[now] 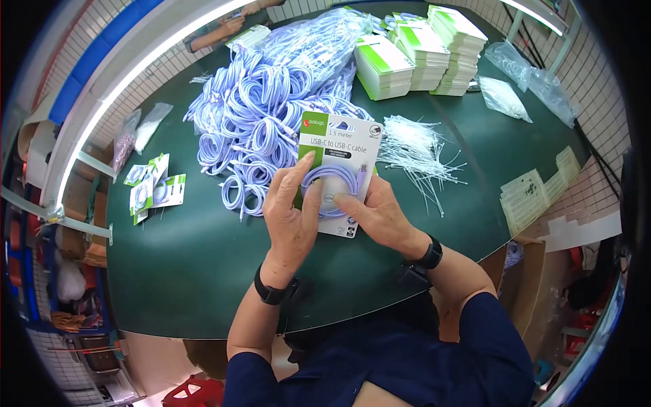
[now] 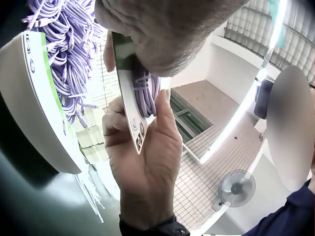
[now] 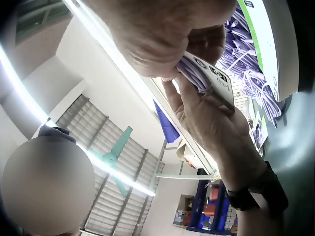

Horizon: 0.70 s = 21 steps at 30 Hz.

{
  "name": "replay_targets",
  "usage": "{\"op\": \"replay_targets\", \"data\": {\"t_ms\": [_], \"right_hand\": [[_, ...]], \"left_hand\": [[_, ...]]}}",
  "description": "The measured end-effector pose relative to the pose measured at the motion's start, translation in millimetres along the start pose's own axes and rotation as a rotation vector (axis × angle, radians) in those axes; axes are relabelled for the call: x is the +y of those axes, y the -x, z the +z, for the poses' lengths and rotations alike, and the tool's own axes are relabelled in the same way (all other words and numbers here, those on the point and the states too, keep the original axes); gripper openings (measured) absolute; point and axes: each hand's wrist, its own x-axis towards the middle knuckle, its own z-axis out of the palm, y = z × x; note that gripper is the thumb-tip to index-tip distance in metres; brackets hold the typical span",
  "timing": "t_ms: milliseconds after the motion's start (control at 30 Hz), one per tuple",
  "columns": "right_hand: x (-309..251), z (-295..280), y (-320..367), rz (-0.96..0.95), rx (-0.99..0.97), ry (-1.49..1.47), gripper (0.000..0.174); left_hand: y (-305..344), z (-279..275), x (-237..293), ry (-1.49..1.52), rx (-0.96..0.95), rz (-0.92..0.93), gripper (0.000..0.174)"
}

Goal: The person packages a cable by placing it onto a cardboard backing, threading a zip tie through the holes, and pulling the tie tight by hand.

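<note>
A white and green backing card (image 1: 352, 144) printed "USB-C to USB-C cable" is held upright over the table, with a coiled lilac cable (image 1: 356, 178) on its front. My left hand (image 1: 290, 210) pinches the card's left side, thumb on the coil. From the right, my right hand (image 1: 388, 216) grips the card, its thumb pressing near the coil's middle and its fingers hidden behind. The left wrist view shows the coil (image 2: 145, 96) bound with a pale tie against the card. Side-on in the right wrist view, the card (image 3: 216, 81) sits between both hands.
A large heap of coiled lilac cables (image 1: 258, 102) lies beyond the hands. Stacks of backing cards (image 1: 386, 68) stand behind, right of the heap. White cable ties (image 1: 420, 152) are strewn at right; several carded cables (image 1: 156, 190) lie left. Another person's hands (image 1: 230, 26) are at the far edge.
</note>
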Motion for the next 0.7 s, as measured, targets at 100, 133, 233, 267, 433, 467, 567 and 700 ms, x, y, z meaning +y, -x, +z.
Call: {"op": "replay_targets", "data": {"t_ms": [100,133,233,267,433,467,567,700], "right_hand": [[-1.4,-5.6,2.0,0.015,-0.022,0.210,0.047],[-4.9,-7.7,1.4,0.060,-0.049,0.207,0.048],[-10.4,-9.4,-3.9,0.145,-0.109,0.204,0.049],[-10.1,-9.2,-5.7,0.099,-0.070,0.194,0.049],[1.7,-21.5,-9.5,0.041,0.050,0.216,0.048],[6.4,-25.4,-8.3,0.047,0.064,0.238,0.048],[11.3,-20.2,-4.2,0.039,0.016,0.320,0.048],[10.8,-13.8,-6.0,0.071,0.001,0.309,0.047]], "left_hand": [[-3.1,0.3,3.3,-0.050,-0.070,0.007,0.048],[-3.6,-1.6,3.4,-0.055,-0.111,-0.005,0.050],[-10.8,-7.5,7.9,-0.171,-0.127,0.029,0.056],[-15.0,-9.8,11.6,-0.281,-0.102,0.070,0.061],[-19.0,-75.8,68.3,0.679,-0.043,0.098,0.037],[-12.1,-83.5,77.6,0.884,-0.210,0.156,0.028],[-7.9,-97.1,101.8,0.693,-0.135,-0.056,0.019],[-10.6,-110.9,130.7,0.290,-0.149,-0.389,0.007]]}}
